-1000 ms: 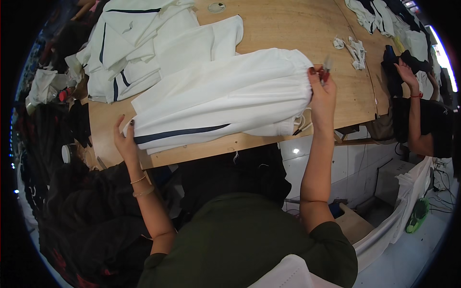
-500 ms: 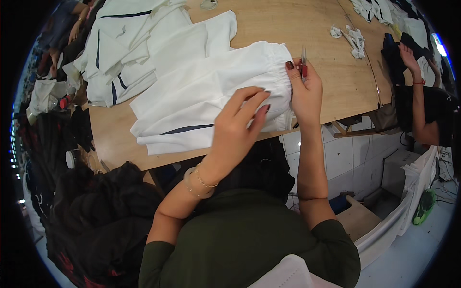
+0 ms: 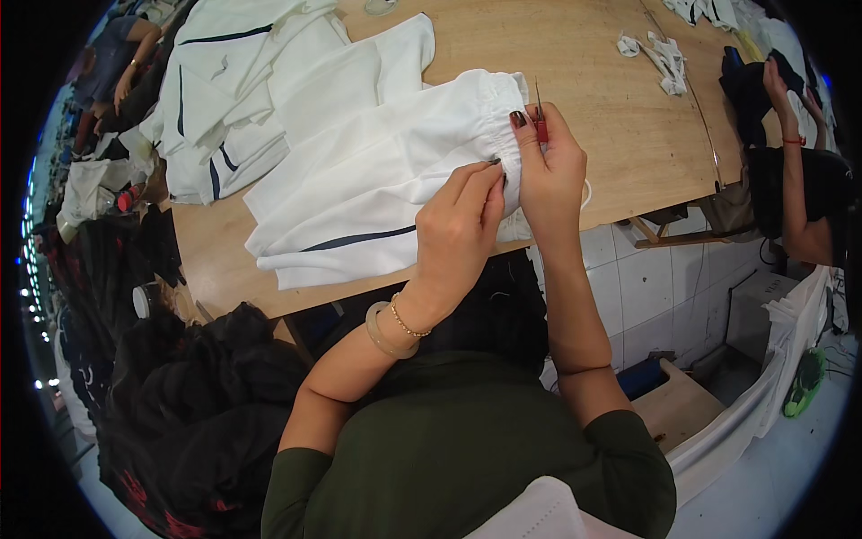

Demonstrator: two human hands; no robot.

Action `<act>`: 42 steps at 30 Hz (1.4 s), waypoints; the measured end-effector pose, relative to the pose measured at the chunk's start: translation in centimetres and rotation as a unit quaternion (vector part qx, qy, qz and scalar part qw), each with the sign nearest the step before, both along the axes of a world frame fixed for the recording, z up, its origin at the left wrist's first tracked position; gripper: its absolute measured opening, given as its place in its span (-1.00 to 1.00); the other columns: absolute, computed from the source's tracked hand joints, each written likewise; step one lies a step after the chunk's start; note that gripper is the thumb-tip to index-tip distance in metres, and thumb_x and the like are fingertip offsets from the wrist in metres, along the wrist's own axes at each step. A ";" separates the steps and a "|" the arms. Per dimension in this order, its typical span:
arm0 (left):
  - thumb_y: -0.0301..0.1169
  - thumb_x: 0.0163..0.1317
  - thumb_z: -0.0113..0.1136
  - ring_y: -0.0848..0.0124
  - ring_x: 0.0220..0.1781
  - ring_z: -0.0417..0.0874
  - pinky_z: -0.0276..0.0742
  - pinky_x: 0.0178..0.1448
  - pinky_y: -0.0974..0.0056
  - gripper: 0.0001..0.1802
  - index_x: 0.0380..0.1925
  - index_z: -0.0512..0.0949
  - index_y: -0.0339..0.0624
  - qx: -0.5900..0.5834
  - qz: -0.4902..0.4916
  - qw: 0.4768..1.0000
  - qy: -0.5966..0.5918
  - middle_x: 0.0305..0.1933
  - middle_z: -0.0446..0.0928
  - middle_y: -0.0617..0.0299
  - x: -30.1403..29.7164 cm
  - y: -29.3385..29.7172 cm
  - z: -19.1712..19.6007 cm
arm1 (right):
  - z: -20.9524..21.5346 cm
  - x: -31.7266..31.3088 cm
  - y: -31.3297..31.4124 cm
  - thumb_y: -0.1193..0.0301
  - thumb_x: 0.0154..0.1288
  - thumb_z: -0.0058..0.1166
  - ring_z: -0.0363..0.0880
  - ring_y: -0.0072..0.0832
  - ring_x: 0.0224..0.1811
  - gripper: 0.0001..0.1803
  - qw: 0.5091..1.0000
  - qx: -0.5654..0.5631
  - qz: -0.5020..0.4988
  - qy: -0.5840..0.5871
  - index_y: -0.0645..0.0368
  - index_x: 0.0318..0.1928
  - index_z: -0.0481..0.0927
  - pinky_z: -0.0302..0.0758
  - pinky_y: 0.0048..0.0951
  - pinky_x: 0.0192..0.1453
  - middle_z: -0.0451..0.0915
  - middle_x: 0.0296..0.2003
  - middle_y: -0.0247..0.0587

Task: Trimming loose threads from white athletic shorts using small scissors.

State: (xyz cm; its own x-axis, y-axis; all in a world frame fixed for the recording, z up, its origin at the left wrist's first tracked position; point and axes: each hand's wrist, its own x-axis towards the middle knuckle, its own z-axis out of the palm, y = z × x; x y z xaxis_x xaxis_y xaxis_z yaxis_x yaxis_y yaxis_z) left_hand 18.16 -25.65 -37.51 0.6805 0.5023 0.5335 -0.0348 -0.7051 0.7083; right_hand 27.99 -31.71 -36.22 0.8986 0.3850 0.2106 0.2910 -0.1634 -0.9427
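Right hand (image 3: 549, 171): grip closed around a small red-handled tool (image 3: 540, 126), its thin metal tip pointing up and away from the wearer; the thumb presses on the gathered waistband of the white garment (image 3: 377, 171). Left hand (image 3: 458, 220): fingertips pinched on the same waistband edge, just beside the right thumb, so both hands meet at one spot on the cloth. A pale bangle and a thin bead bracelet sit on the left wrist (image 3: 395, 328).

The white garment lies flat on the wooden counter (image 3: 593, 81), its gathered end toward the hands, a dark stripe running along the fold nearest the counter's front edge. Behind it, further left, a stack of white pieces with dark stripes (image 3: 224, 108). Near the far right of the counter, small white fabric scraps (image 3: 660, 58). Left of the wearer, below the counter edge, a heap of dark cloth (image 3: 189, 386). At the right rim, another person's arm (image 3: 795, 153) reaches over dark material; what it handles is probably fabric, though the view there is too bent to tell.
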 end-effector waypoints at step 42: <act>-0.68 0.06 0.16 0.31 -0.46 0.62 0.62 -0.40 0.33 -0.75 -0.22 0.44 -0.31 -0.221 -0.084 0.971 0.026 -0.29 0.51 0.09 -0.6 -1.0 -0.3 | 0.9 -4.8 -7.2 0.07 0.48 -0.16 -0.06 -0.73 -0.85 -0.52 0.846 0.101 0.138 0.505 0.20 -0.46 0.43 -0.12 -0.60 -0.76 0.09 -0.82 -0.51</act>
State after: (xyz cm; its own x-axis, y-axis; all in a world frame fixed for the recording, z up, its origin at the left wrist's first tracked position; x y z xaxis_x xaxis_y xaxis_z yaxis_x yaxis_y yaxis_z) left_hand 17.56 -26.60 -37.84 0.7929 0.5536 0.2544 -0.0800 -0.3193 0.9443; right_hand 23.16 -38.96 -35.33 0.5405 0.6578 -0.5246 -0.6792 -0.0269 -0.7334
